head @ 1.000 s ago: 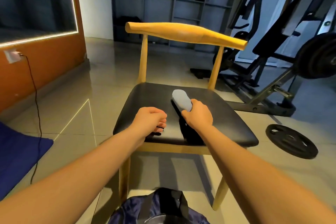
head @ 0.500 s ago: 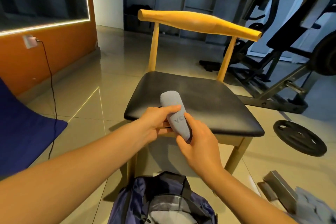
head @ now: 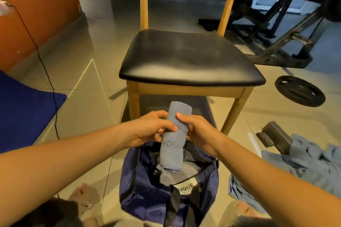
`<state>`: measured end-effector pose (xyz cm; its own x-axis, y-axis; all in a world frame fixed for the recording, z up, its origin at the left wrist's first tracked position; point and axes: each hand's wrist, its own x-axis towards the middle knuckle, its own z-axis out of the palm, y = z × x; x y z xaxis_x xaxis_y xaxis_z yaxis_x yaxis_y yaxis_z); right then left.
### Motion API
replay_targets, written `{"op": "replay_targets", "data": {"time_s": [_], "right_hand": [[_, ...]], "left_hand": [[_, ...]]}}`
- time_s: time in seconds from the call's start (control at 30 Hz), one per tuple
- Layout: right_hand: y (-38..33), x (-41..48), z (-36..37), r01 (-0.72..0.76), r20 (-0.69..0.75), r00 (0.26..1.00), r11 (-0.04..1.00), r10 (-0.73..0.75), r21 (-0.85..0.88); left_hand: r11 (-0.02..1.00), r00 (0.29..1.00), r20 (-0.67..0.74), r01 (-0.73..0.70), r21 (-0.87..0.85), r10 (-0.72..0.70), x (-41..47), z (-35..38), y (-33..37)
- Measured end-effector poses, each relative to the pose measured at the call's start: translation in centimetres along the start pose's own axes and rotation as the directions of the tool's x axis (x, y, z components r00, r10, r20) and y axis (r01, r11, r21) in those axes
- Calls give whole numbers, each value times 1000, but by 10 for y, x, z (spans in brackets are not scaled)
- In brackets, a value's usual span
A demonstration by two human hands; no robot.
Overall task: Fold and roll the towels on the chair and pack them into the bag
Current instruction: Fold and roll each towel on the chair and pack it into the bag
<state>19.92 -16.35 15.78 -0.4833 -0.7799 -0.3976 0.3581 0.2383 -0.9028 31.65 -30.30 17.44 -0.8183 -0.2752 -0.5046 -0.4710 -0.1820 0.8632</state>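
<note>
A rolled grey towel [head: 172,150] with faint lettering hangs upright over the open mouth of a dark blue bag [head: 145,186] on the floor. My left hand [head: 150,128] grips the roll's upper part from the left. My right hand [head: 198,131] pinches it from the right, thumb on top. The roll's lower end reaches just inside the bag's opening, where grey fabric shows. The wooden chair [head: 186,59] with a black seat stands right behind, with nothing on its seat.
A heap of grey-blue cloth [head: 302,167] lies on the floor at the right beside a dark metal block [head: 275,135]. A weight plate [head: 299,93] and gym frame stand further right. A blue mat [head: 24,110] and a black cable [head: 46,72] are at the left.
Both hands lifted the rolled towel off the chair seat and brought it down and toward me, over the open bag. My view has tilted downward.
</note>
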Motion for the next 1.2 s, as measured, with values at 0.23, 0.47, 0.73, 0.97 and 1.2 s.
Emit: {"op": "replay_targets", "data": {"time_s": [0.23, 0.47, 0.73, 0.97, 1.2], "right_hand": [[54, 28, -9, -137, -101, 987, 985, 127, -102], [119, 56, -28, -320, -86, 944, 948, 318, -3], [185, 82, -71, -599, -184, 796, 707, 577, -376], [206, 119, -47, -619, -280, 785, 686, 552, -383], [222, 146, -20, -479, -433, 816, 867, 384, -134]], "left_hand": [[991, 994, -22, 112, 71, -111, 32, 17, -69], [927, 960, 105, 219, 305, -262, 63, -2, -102], [282, 981, 172, -190, 940, 88, 118, -37, -122], [-232, 971, 222, -238, 943, -94, 136, -17, -170], [-128, 968, 250, -245, 961, 25, 114, -47, -165]]}}
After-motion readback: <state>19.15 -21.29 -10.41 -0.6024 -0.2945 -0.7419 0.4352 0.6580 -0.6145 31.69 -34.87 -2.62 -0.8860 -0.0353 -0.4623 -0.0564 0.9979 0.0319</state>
